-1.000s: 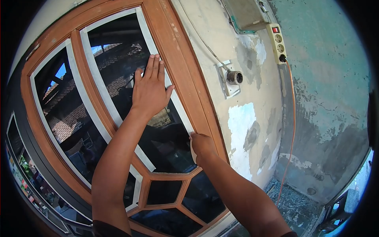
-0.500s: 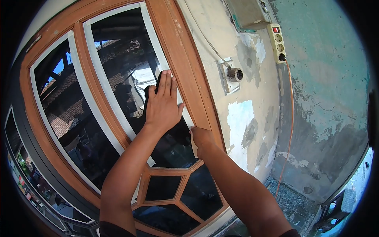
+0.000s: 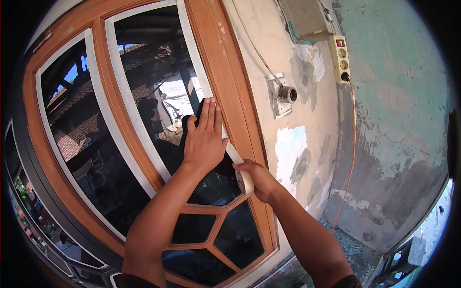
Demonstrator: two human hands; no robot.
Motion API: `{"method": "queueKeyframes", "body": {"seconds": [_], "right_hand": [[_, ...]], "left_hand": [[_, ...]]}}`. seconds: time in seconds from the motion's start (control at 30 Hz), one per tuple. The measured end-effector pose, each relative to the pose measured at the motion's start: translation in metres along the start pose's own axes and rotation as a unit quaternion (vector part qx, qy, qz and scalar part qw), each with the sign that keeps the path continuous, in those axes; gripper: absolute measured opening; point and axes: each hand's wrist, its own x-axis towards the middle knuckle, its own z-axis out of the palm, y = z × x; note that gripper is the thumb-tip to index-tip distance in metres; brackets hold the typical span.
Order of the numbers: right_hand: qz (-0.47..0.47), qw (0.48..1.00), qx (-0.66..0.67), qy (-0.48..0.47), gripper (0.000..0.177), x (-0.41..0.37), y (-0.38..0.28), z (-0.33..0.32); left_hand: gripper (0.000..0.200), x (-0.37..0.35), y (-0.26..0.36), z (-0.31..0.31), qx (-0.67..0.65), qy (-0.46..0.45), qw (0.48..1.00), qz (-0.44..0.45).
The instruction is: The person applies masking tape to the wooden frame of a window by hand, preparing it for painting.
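The tape roll (image 3: pixel 247 181) sits in the right hand (image 3: pixel 261 183), which is closed around it. It is low at the right edge of the glass pane (image 3: pixel 153 91), beside the wooden frame (image 3: pixel 225 72). Just above, the left hand (image 3: pixel 205 139) lies flat on the tape strip (image 3: pixel 193 48), fingers straight and together. The strip probably goes on best pulled taut, tight against the frame, and rubbed down without creases.

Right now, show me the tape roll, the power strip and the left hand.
masking tape roll (image 3: pixel 247 182), head view, on its outer rim.
power strip (image 3: pixel 342 58), head view, on its white body between the sockets.
left hand (image 3: pixel 205 141), head view, on the back of the hand.
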Motion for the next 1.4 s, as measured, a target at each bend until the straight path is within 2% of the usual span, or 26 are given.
{"method": "queueKeyframes", "body": {"seconds": [0.13,0.23,0.27,0.37,0.6,0.7,0.8,0.9,1.0,1.1,1.23,1.33,1.4], "right_hand": [[-0.049,0.997,0.052,-0.03,0.056,-0.005,0.022,-0.006],[-0.07,0.997,-0.019,-0.004,0.052,-0.001,0.046,-0.01],[-0.034,0.999,-0.025,-0.009,0.054,0.0,0.053,-0.01],[0.072,0.994,0.068,-0.041,0.055,-0.009,0.062,-0.011],[-0.018,0.999,-0.004,-0.032,0.049,-0.007,0.067,-0.027],[-0.046,0.993,-0.11,0.011,0.044,-0.012,0.061,-0.033],[-0.099,0.991,-0.082,-0.029,0.045,-0.018,0.061,-0.031],[-0.033,0.999,-0.01,-0.041,0.043,-0.032,0.051,-0.022],[-0.015,0.995,0.064,-0.072,0.041,-0.025,0.058,-0.028],[0.001,0.995,0.072,-0.072,0.038,-0.011,0.068,-0.041],[-0.027,0.995,0.075,-0.064,0.038,-0.023,0.066,-0.039],[-0.027,0.995,0.023,-0.088,0.042,-0.029,0.068,-0.045],[-0.125,0.989,-0.02,-0.078,0.047,-0.026,0.083,-0.049]], "left_hand": [[0.086,0.0,0.002,0.001,0.002,-0.008,1.0,-0.009],[0.086,-0.001,0.003,0.001,-0.008,-0.02,1.0,-0.022],[0.086,-0.001,0.003,0.0,-0.011,-0.025,0.999,-0.026],[0.086,-0.001,0.005,-0.006,-0.019,-0.046,0.998,-0.036],[0.081,0.002,0.01,-0.023,-0.058,-0.082,0.993,-0.063],[0.074,0.002,0.009,-0.023,-0.048,-0.071,0.994,-0.064],[0.066,0.003,0.009,-0.026,-0.056,-0.048,0.995,-0.073],[0.062,0.006,0.007,-0.024,-0.06,-0.032,0.995,-0.078],[0.062,0.008,0.012,-0.025,-0.042,-0.023,0.995,-0.088],[0.063,0.006,0.013,-0.018,-0.03,-0.012,0.995,-0.09],[0.065,0.004,0.015,-0.017,-0.031,-0.007,0.995,-0.091],[0.066,0.004,0.016,-0.017,-0.037,-0.005,0.994,-0.1],[0.066,0.004,0.017,-0.018,-0.036,-0.007,0.994,-0.102]]}}
